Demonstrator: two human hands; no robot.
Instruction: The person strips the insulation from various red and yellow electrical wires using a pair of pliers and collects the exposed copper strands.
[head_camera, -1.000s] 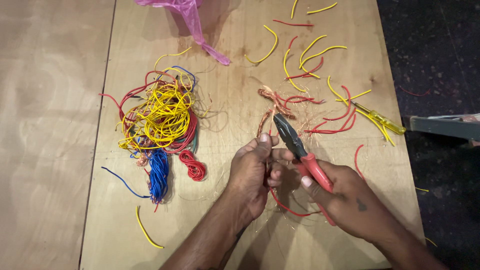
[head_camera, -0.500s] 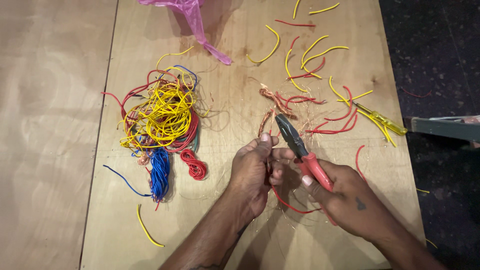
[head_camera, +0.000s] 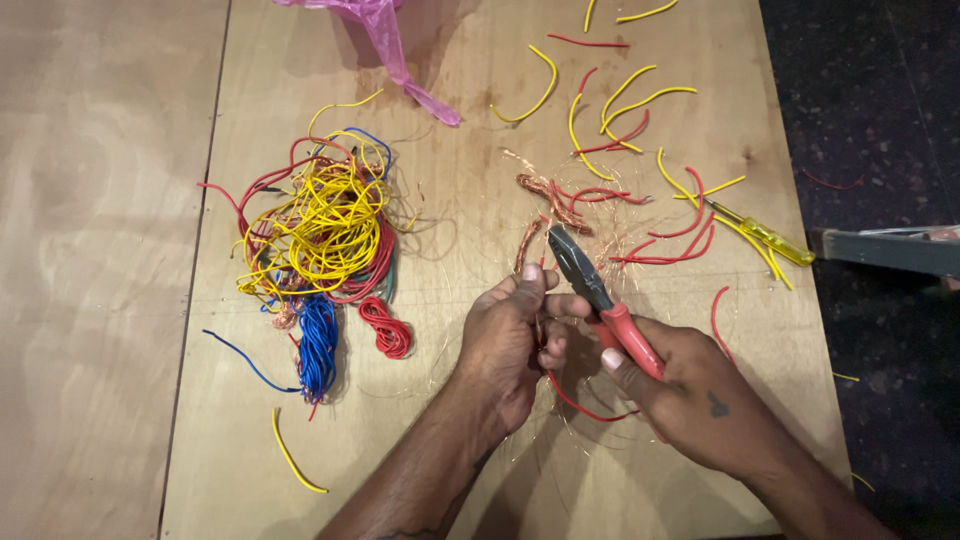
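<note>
Left hand (head_camera: 510, 335) pinches a red wire (head_camera: 580, 400) with bared copper end; right hand (head_camera: 690, 400) is closed around red-handled pliers (head_camera: 600, 300) (jaws together) above the wooden surface (head_camera: 450, 200)

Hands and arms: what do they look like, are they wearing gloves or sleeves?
No gloves and no sleeves: both forearms are bare. The left hand has plain, short nails. The right hand has a small dark mark on its back. The left forearm shows a bit of dark tattoo near the picture's bottom edge.
</note>
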